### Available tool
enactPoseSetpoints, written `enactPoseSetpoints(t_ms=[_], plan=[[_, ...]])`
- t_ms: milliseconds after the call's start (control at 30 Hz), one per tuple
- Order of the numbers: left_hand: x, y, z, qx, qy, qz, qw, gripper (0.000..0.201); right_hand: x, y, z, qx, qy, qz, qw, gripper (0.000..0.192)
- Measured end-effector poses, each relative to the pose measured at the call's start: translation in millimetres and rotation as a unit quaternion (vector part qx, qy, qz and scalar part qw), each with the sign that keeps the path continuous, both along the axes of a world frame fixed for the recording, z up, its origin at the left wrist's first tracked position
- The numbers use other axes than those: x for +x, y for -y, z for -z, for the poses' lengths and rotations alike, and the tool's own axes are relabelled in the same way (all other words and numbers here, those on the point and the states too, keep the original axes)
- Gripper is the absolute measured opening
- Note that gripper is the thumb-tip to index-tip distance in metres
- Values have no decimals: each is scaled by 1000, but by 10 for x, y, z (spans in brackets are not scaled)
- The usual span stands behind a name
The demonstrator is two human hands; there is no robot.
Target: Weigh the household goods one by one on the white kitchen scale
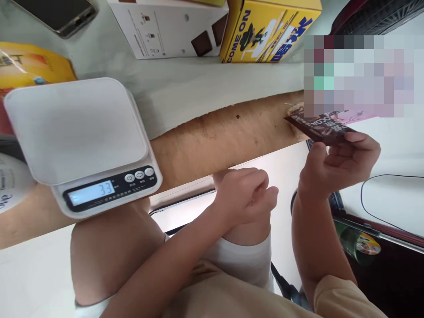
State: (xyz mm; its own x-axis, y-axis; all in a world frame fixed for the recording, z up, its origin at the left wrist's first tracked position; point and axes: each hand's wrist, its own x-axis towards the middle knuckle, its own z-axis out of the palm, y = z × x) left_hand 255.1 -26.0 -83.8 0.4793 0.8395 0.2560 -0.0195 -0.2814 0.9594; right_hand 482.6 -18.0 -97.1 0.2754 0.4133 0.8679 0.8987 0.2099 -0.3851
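Observation:
My right hand [347, 161] pinches a dark brown cocoa sachet [319, 126] by its near edge, thumb on one side and fingers on the other. It holds the sachet tilted over the right end of the table edge. My left hand [247, 194] is curled closed above my knee, with nothing visible in it. A white kitchen scale [79, 132] rests at the left by the table's front edge. Nothing lies on its platform, and its lit display [91, 192] seems to read 33.
Behind stand a white box [165, 31] and a yellow box [265, 31]. A phone [59, 15] lies at the back left, near a yellow packet [36, 64]. A white container [13, 181] is left of the scale. A pixelated patch hides the area beyond the sachet.

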Motion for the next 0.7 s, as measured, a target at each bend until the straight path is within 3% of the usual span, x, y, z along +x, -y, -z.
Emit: enactPoseSetpoints(t_ms=[100,200,300,367,433,533,700], plan=[[-138,-54,-173,-80,31,-32,996,20,-548,100,-159,-4,12,-50,999,44],[-350,-116,-341,-171,156,-80,969,28,-1212,138,-319,-20,26,-117,993,41],[-643,-169,-450,-144,208,-219,942,31,-1772,39,-476,-33,68,-204,976,31],[-884,-205,-477,-88,148,-319,932,31,-2056,-104,-555,-42,72,-262,962,19],[-1148,-248,-483,-57,68,-370,925,28,-2286,-268,-591,-61,34,-311,948,12],[-1534,-308,-500,-65,-20,-376,924,23,-2544,-458,-552,-105,-12,-342,934,10],[-1935,-312,-630,-61,-199,-370,905,27,-2733,-484,-399,-137,26,-343,929,8]])
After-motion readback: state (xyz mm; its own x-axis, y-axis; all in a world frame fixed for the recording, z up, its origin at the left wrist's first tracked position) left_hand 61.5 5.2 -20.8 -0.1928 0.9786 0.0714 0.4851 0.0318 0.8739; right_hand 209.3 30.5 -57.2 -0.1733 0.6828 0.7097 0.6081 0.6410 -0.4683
